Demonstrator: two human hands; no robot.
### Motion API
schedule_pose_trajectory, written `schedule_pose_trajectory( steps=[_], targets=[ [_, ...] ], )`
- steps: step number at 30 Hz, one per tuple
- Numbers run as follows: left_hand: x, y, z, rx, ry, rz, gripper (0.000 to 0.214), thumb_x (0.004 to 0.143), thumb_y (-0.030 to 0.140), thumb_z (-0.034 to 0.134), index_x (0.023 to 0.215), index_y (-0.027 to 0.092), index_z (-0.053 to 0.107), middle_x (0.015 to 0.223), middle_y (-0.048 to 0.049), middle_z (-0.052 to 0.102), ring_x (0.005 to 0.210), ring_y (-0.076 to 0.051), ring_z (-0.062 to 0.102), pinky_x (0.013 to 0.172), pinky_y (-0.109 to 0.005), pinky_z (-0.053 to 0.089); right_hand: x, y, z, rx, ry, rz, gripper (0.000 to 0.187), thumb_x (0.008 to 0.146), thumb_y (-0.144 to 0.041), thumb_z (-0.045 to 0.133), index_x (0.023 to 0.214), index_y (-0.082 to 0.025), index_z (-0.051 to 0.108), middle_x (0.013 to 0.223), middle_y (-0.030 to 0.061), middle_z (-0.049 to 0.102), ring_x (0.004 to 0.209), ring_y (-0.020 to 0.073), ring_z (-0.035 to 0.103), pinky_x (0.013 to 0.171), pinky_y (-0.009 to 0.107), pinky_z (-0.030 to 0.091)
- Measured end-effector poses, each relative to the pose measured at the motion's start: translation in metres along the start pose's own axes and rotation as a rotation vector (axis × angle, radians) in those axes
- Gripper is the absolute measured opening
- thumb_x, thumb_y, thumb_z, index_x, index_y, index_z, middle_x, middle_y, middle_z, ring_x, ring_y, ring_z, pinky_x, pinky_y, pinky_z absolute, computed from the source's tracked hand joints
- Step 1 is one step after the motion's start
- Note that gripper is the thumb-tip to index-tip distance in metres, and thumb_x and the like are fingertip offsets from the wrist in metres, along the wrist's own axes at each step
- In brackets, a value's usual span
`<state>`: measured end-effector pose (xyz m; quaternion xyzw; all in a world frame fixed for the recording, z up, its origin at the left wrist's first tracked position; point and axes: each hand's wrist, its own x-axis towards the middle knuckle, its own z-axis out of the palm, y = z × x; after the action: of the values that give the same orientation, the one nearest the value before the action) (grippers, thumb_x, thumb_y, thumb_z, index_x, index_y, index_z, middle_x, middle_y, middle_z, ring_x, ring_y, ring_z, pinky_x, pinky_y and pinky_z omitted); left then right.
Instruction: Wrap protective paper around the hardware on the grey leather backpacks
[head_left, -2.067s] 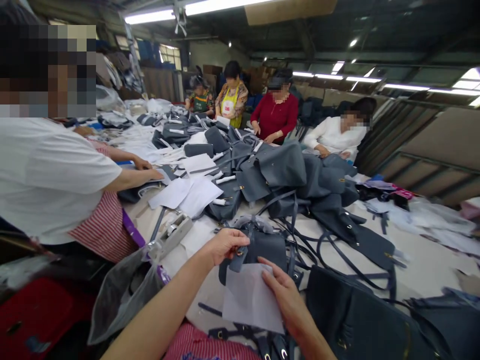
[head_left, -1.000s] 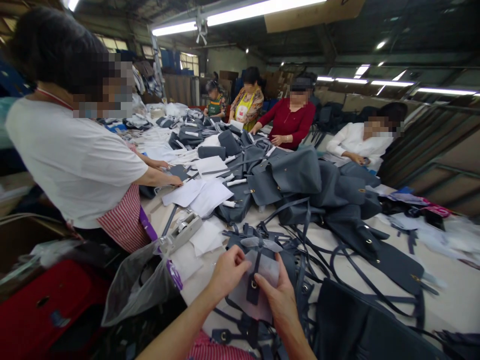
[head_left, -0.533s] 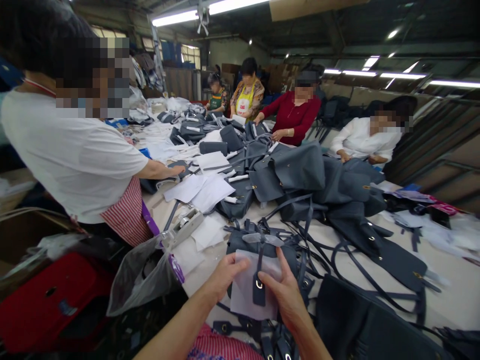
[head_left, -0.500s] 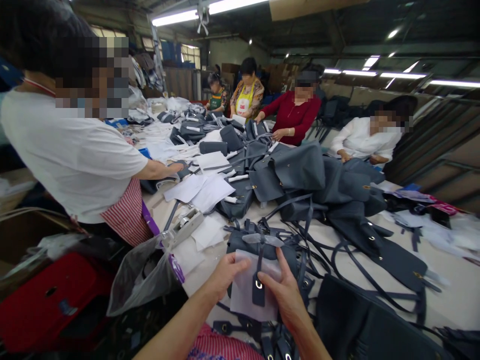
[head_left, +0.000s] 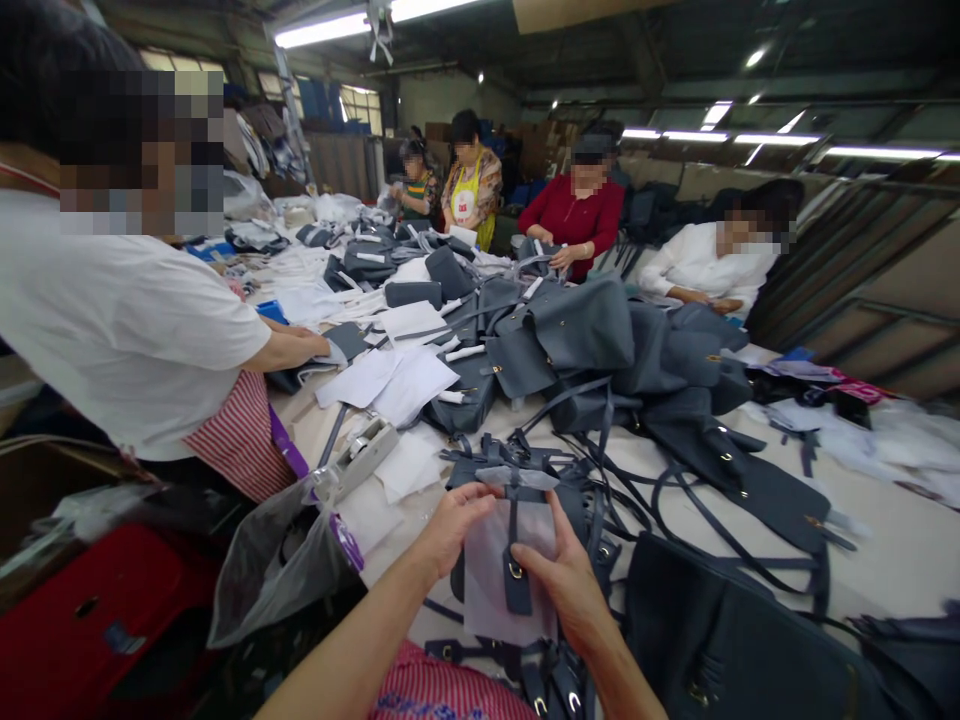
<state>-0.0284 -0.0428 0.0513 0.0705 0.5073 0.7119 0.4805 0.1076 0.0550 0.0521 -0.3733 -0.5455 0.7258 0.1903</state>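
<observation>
A small dark blue-grey bag [head_left: 461, 472] lies in front of me, with a thin, translucent white sheet of paper [head_left: 487, 595] over its front. Down the middle, on top of the sheet, runs a dark strap [head_left: 517, 598] with a metal fitting near its end. My left hand [head_left: 452, 528] pinches the sheet's upper left corner against the bag. On the other side, my right hand [head_left: 564, 572] presses its thumb on the strap beside the fitting, index finger up along the sheet's right edge. A pale wrap [head_left: 529, 480] crosses the strap's top.
Dark bags [head_left: 585, 325] are heaped across the table, with loose straps trailing toward me. White sheets [head_left: 416, 385] and a tape dispenser [head_left: 367, 450] lie to the left. A large dark bag [head_left: 720, 630] is at my right. Several co-workers stand or sit around, one close at left [head_left: 142, 330].
My left fingers have moved slightly up to the sheet's top corner, and the thumb has straightened along it. The view has shifted a little. The near co-worker's hand has drawn back left.
</observation>
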Motion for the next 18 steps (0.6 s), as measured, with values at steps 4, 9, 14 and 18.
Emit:
schedule_pose_trajectory(
  steps=[4, 9, 14, 18],
  targets=[
    [0.000, -0.001, 0.003, 0.205, 0.021, -0.029, 0.037, 0.056, 0.036, 0.081, 0.083, 0.013, 0.071, 0.076, -0.0038, 0.069, 0.068, -0.016, 0.059, 0.065, -0.027, 0.044, 0.002, 0.001, -0.003, -0.006, 0.012, -0.031, 0.103, 0.059, -0.024, 0.079, 0.149, -0.026, 0.029, 0.128, 0.0050, 0.064, 0.115, 0.0272, 0.060, 0.101, 0.043, 0.045],
    [0.008, -0.002, 0.011, 0.382, 0.092, 0.029, 0.023, 0.056, 0.028, 0.078, 0.072, 0.014, 0.069, 0.071, -0.0012, 0.068, 0.066, -0.016, 0.058, 0.065, -0.027, 0.044, 0.003, 0.000, -0.004, -0.021, 0.006, -0.038, 0.104, 0.061, -0.024, 0.078, 0.150, -0.026, 0.025, 0.127, 0.0051, 0.065, 0.114, 0.0264, 0.061, 0.101, 0.043, 0.045],
    [0.014, 0.000, 0.017, 0.479, 0.088, 0.099, 0.019, 0.055, 0.026, 0.078, 0.066, 0.016, 0.066, 0.065, 0.0010, 0.065, 0.063, -0.015, 0.056, 0.062, -0.025, 0.042, 0.004, -0.005, 0.001, -0.082, 0.030, -0.061, 0.108, 0.061, -0.024, 0.079, 0.152, -0.023, 0.020, 0.135, 0.0071, 0.059, 0.120, 0.0262, 0.057, 0.104, 0.040, 0.043],
    [0.018, 0.002, 0.018, 0.358, 0.041, 0.050, 0.022, 0.056, 0.027, 0.076, 0.068, 0.014, 0.064, 0.062, 0.0006, 0.062, 0.054, -0.012, 0.052, 0.055, -0.024, 0.040, 0.006, -0.002, 0.002, -0.040, 0.035, -0.067, 0.111, 0.060, -0.029, 0.080, 0.152, -0.021, 0.019, 0.136, 0.0092, 0.058, 0.119, 0.0274, 0.058, 0.101, 0.040, 0.046]
  ],
)
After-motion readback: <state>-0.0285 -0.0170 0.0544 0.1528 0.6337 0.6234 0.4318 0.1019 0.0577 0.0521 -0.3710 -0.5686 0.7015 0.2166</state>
